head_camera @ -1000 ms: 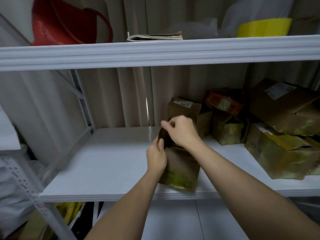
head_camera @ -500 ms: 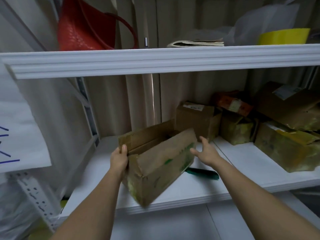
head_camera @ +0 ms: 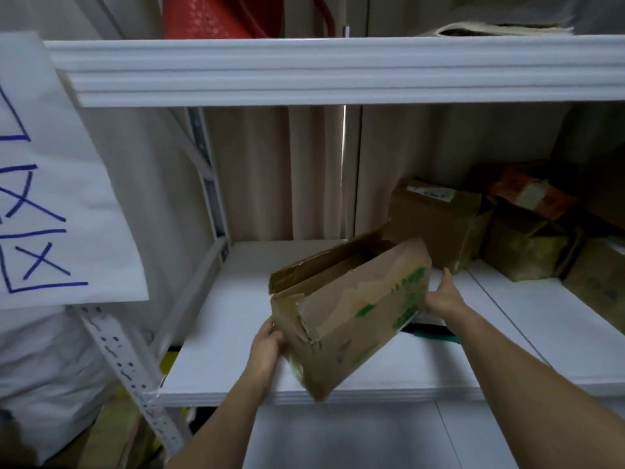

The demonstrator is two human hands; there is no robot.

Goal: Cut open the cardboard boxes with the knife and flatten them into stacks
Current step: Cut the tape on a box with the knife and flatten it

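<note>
Blue hand-drawn strokes and crosses mark the white sheet (head_camera: 50, 170); the box's (head_camera: 355, 313) green print and the label (head_camera: 430, 194) are too blurred to read.

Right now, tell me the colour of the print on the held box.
Green, on the brown box, seen in the head view.

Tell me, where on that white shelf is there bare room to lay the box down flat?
Bare shelf board lies left of the held box, up to the metal upright. The right end is crowded with piled boxes, and a green-handled tool lies under the right hand.
</note>
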